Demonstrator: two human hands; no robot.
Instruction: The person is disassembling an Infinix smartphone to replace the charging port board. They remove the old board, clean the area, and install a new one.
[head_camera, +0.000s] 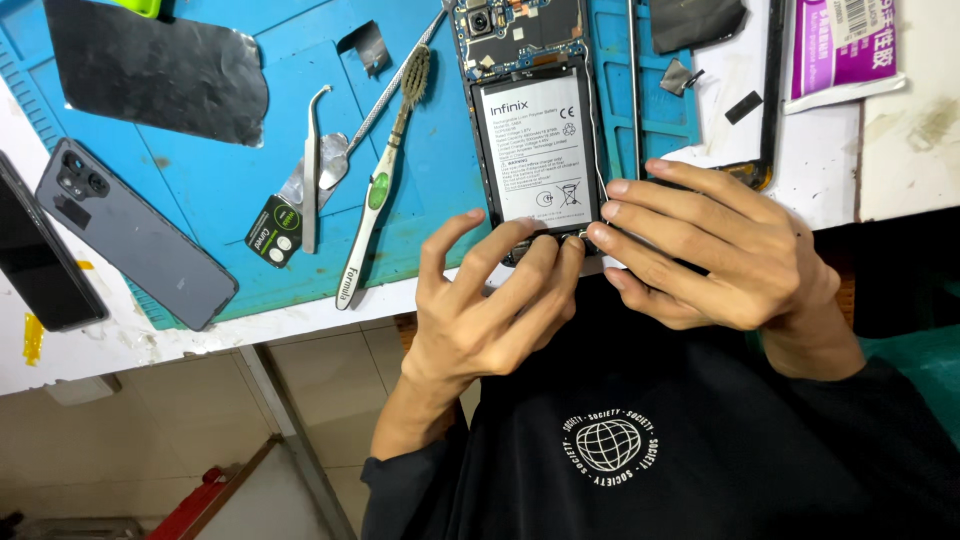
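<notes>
An opened phone (530, 110) lies on a blue work mat (250, 210), its back off, with a white-labelled battery (540, 145) and the circuit board showing. Both hands meet at its near end at the bench edge. My left hand (490, 300) has its fingertips pressed on the phone's bottom edge. My right hand (700, 250) touches the lower right corner with its fingertips, beside a thin white cable (600, 150) running along the battery's right side. Fingers hide the phone's bottom part.
On the mat lie metal tweezers (313, 165), a worn toothbrush (383, 180), a thin metal tool (385, 95), a small camera cover (273, 232) and a dark foil sheet (155, 70). A grey phone back cover (135, 235) and another dark phone (35, 255) lie left. A purple packet (840, 50) sits far right.
</notes>
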